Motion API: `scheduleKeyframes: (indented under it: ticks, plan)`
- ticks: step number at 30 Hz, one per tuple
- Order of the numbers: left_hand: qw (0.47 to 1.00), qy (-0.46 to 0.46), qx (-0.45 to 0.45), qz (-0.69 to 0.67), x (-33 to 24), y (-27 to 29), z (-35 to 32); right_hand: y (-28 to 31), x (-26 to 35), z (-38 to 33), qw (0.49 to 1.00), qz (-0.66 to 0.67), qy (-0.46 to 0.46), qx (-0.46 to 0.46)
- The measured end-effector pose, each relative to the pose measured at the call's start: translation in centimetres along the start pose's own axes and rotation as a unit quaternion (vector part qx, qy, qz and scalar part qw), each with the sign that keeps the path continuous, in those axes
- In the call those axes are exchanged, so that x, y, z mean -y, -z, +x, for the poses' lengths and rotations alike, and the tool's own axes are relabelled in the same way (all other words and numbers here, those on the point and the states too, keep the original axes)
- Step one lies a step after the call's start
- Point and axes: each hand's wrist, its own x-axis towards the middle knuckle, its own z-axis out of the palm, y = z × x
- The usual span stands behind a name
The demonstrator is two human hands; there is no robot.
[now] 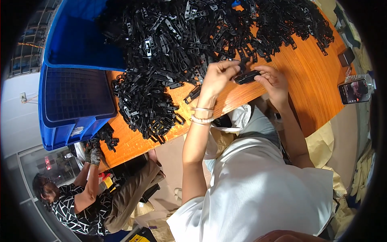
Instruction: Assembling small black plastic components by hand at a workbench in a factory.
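Over the near edge of the orange wooden table, my right hand (275,83) pinches one end of a black plastic part (246,77), long and narrow. At its other end are the closed fingers of my left hand (219,77). A small dark blurred piece shows by the left fingertips; whether it is separate from the part cannot be told. Beyond both hands spreads a large heap of similar black plastic parts (173,44). One loose black part (192,94) lies on the wood beside my left wrist.
A blue plastic crate (76,133) and a second blue bin (86,65) stand at the left. A co-worker with gloved hands (93,153) sits at lower left. On the right are a phone (354,91) and a small black box (346,57). Brown paper (322,145) lies below.
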Motion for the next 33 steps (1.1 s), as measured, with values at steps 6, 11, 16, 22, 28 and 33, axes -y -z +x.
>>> scheduleKeyframes:
  ticks: [6, 11, 16, 22, 28, 33]
  plan:
    - [0.995, -0.011, 0.022, 0.093, -0.6, -0.7, -2.5, -0.7, -0.1, -1.1, 0.992, -0.11, 0.058, -0.023]
    - [0.992, -0.045, 0.018, 0.118, -0.9, -1.8, -4.6, -1.4, -0.2, -2.0, 0.988, -0.099, 0.087, -0.074]
    - [0.967, -0.135, -0.01, 0.215, -1.0, -1.4, -5.8, -2.7, 3.1, -1.2, 0.952, -0.258, 0.144, -0.077]
    - [0.958, -0.141, -0.019, 0.249, -1.6, -1.4, -7.3, -1.1, 2.2, -1.6, 0.97, -0.214, 0.062, 0.101]
    - [0.996, -0.027, 0.038, 0.072, 0.5, -0.1, -8.8, -1.1, 1.4, -2.1, 0.979, 0.059, -0.11, 0.159]
    - [0.94, -0.15, -0.106, 0.287, 2.3, 2.2, -9.3, -2.4, 1.4, -3.0, 0.945, -0.168, -0.136, 0.246]
